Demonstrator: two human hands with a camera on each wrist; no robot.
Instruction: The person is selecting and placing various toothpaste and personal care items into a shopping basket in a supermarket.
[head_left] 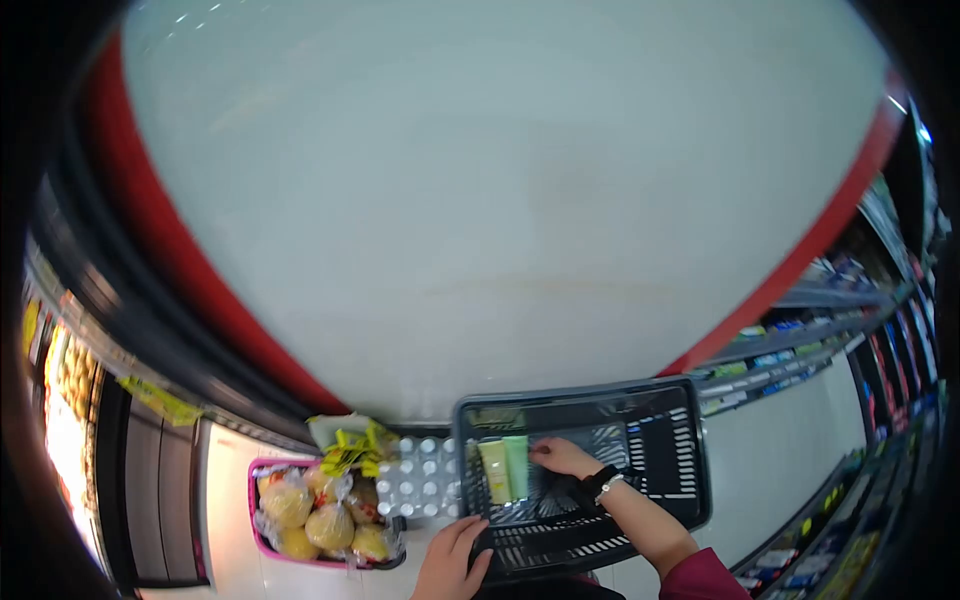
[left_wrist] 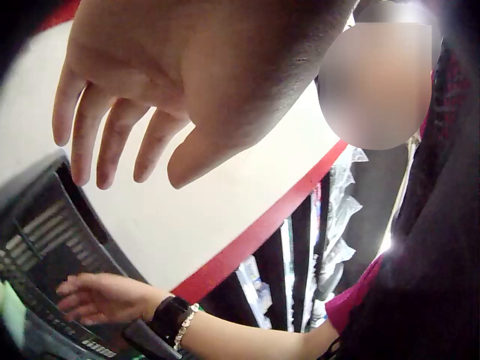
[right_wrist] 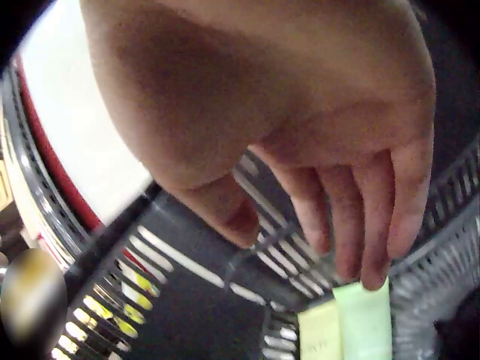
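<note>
A dark plastic shopping basket (head_left: 660, 460) stands in front of me. Side by side in it lie a pale green packet (head_left: 516, 468) and a pale yellow packet (head_left: 496, 472). My right hand (head_left: 565, 457) reaches inside, just right of the green packet. In the right wrist view its fingers hang loose, with the fingertips over the top edge of the green packet (right_wrist: 364, 322) and the thumb apart. My left hand (head_left: 450, 560) is by the basket's near left corner. Its fingers are spread and hold nothing in the left wrist view.
Left of the basket, several clear bottles with white caps (head_left: 430, 488) stand close together. Beyond them is a pink-rimmed basket (head_left: 254, 510) of bagged yellow fruit (head_left: 330, 527). A large white surface with red edges (head_left: 500, 220) rises ahead. Stocked shelves (head_left: 800, 335) line the right side.
</note>
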